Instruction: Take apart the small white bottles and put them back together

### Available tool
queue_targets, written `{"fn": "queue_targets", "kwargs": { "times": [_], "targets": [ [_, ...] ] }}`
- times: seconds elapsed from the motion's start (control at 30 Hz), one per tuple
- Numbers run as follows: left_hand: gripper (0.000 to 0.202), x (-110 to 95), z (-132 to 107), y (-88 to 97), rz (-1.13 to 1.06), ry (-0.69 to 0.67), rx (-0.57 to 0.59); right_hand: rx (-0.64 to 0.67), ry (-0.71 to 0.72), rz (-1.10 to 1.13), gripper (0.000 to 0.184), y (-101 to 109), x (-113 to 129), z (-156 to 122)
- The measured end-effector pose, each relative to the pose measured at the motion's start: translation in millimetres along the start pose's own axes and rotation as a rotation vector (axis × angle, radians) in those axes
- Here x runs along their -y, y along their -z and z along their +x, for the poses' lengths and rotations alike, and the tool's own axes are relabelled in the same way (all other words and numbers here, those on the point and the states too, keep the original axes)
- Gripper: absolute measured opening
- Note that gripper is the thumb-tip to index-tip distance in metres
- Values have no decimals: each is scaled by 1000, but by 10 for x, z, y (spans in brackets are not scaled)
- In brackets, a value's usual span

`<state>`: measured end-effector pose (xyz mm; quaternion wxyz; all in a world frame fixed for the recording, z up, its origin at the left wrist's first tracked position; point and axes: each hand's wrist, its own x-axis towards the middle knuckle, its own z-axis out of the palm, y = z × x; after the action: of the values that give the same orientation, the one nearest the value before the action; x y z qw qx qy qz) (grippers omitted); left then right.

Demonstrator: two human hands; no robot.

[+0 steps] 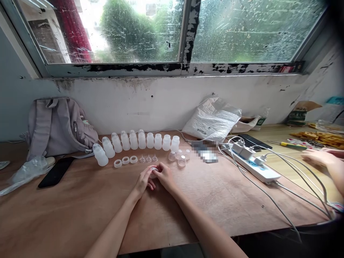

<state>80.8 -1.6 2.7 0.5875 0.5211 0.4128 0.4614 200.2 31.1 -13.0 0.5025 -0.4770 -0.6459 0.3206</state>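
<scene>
My left hand [143,182] and my right hand [166,176] meet over the middle of the table, fingers closed together around a small whitish bottle ring [153,170]. Fingers cover most of it, so I cannot tell whether a nipple sits inside. Just beyond the hands lie three clear nipples [148,158] in a row, with three white rings [125,160] to their left. Several clear domed caps [182,161] rest to the right. Behind them stands a curved row of small frosted baby bottles [133,139]; those on the left have tops on, those on the right are open-necked.
A grey backpack [57,125], black phone [56,172] and plastic bag [29,170] lie left. At right are a silver pouch [212,118], a power strip [255,166] with trailing cables, another phone [254,142] and a screwdriver [292,145]. Another person's hand [319,156] reaches in.
</scene>
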Motion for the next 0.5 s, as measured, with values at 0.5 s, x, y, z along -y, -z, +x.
{"fn": "queue_targets", "kwargs": {
  "times": [0.5],
  "targets": [
    [35,-18,-2,5,9,13,11,-9,-53,-77,19,-16,16,5]
  ]
}}
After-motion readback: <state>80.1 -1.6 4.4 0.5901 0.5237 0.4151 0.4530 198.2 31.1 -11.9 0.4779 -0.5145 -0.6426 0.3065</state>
